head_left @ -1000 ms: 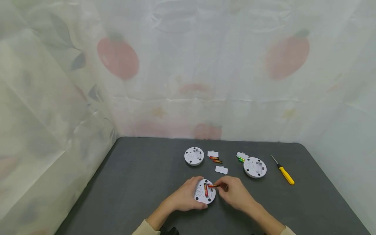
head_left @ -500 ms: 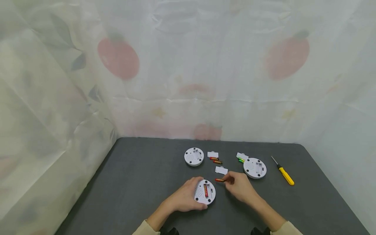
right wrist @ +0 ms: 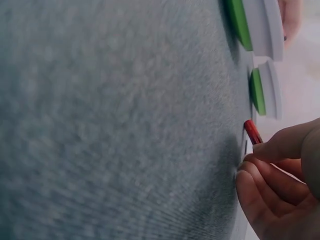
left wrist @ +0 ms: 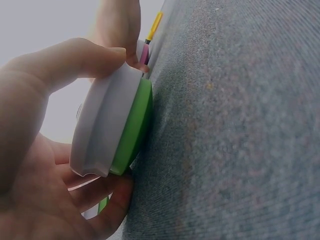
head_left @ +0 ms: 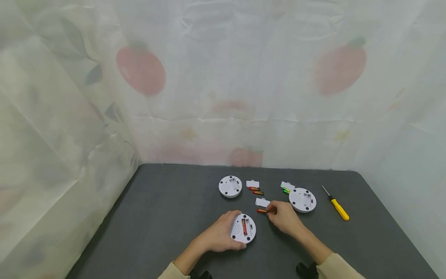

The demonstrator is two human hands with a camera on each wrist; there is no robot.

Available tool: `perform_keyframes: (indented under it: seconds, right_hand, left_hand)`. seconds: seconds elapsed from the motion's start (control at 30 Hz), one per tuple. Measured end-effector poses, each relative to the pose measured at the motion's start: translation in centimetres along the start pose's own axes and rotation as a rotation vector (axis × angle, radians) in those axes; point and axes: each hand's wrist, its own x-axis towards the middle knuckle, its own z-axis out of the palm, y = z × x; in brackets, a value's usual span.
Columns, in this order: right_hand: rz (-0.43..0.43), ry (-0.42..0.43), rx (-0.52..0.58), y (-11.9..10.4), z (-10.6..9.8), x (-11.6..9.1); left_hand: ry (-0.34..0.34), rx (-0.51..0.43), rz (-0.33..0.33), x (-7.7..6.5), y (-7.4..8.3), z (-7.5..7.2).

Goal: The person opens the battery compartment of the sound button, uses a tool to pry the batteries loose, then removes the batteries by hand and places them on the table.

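Note:
My left hand [head_left: 220,234] grips a round white device [head_left: 237,229] by its edge, thumb on the near side and fingers round the far side. One red battery [head_left: 244,226] lies in its compartment, beside a vacant slot. In the left wrist view the device's green underside [left wrist: 134,131] faces the grey tabletop. My right hand [head_left: 283,217] pinches another red battery [right wrist: 253,131] by one end, low over the table. This battery is right of the device and just nearer than a white battery cover [head_left: 263,202].
Further back stand a second round white device [head_left: 230,186] and a third [head_left: 302,200] to the right. Near them lie two red batteries [head_left: 258,192], more white covers [head_left: 252,183] and green batteries [head_left: 286,191]. A yellow-handled screwdriver [head_left: 339,209] rests far right.
My right hand has lifted the battery out of the held device and carried it right and away from me, down close to the table. My left hand keeps its hold.

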Motion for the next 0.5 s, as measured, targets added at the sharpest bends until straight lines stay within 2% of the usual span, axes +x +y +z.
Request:
perform_keyframes:
  seconds: [0.3, 0.5]
  right_hand:
    - [0.016, 0.017, -0.069, 0.6, 0.6, 0.9]
    - [0.047, 0.026, -0.036, 1.2, 0.7, 1.0]
  left_hand:
    - [0.006, -0.002, 0.000, -0.1, 0.1, 0.0]
    - [0.004, -0.004, -0.008, -0.1, 0.2, 0.0]
